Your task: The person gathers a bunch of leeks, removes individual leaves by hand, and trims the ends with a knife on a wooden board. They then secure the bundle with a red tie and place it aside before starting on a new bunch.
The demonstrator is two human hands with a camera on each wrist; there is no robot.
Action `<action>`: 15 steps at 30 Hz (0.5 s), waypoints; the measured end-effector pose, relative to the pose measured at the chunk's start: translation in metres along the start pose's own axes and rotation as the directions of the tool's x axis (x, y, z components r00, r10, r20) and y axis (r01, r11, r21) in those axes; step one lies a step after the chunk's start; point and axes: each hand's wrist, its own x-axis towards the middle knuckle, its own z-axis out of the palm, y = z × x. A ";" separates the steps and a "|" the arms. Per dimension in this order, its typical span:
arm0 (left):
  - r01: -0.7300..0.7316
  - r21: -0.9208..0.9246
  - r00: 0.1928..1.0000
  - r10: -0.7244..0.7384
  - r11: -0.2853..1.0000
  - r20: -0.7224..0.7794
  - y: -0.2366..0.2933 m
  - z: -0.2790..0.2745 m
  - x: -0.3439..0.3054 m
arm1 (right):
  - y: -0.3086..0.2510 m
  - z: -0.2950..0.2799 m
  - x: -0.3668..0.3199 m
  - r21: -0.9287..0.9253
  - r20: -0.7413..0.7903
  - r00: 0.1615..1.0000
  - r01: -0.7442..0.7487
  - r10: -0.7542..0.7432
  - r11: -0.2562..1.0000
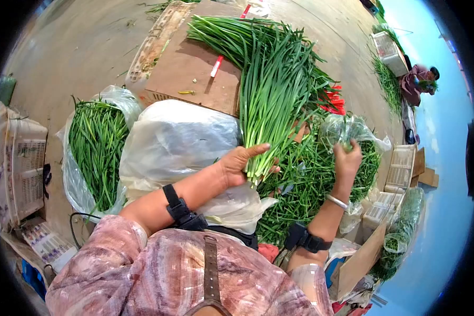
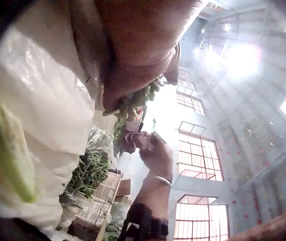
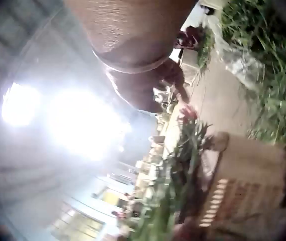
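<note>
In the head view, my left hand grips a large bunch of garlic chives near its pale cut ends. The long green leaves fan away over a brown board, some bent to the left. My right hand is raised on the right with fingers curled, and a small pale green scrap shows at its fingertips. Below that hand lies a heap of loose chive leaves. In the left wrist view, the left palm covers most of the bunch, with only its stem ends visible.
The brown board carries a red-and-white strip. Red ties lie beyond the heap. A plastic bag of chives stands left, beside white sheeting. Crates line the left side. Another person is far right.
</note>
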 end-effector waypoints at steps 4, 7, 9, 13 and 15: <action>-0.060 0.313 0.982 0.112 0.948 -0.153 -0.006 0.013 -0.001 | -0.012 0.011 -0.031 0.045 0.237 0.970 0.043 -0.053 0.998; -0.166 0.396 0.953 0.251 0.903 -0.172 -0.016 0.013 0.008 | -0.083 0.034 -0.060 0.220 0.444 0.870 0.127 -0.215 0.967; -0.127 0.584 0.948 0.272 0.802 -0.167 -0.021 0.008 0.014 | -0.111 0.053 -0.068 -0.009 0.519 0.775 0.426 -0.360 0.905; -0.302 0.065 0.911 0.308 0.951 -0.276 -0.029 0.032 0.015 | -0.133 0.083 -0.074 -0.392 0.653 0.722 0.581 -0.230 0.713; -0.402 -0.094 0.901 0.376 0.911 -0.216 -0.036 0.016 0.031 | -0.123 0.092 -0.074 -0.462 0.637 0.745 0.576 -0.200 0.675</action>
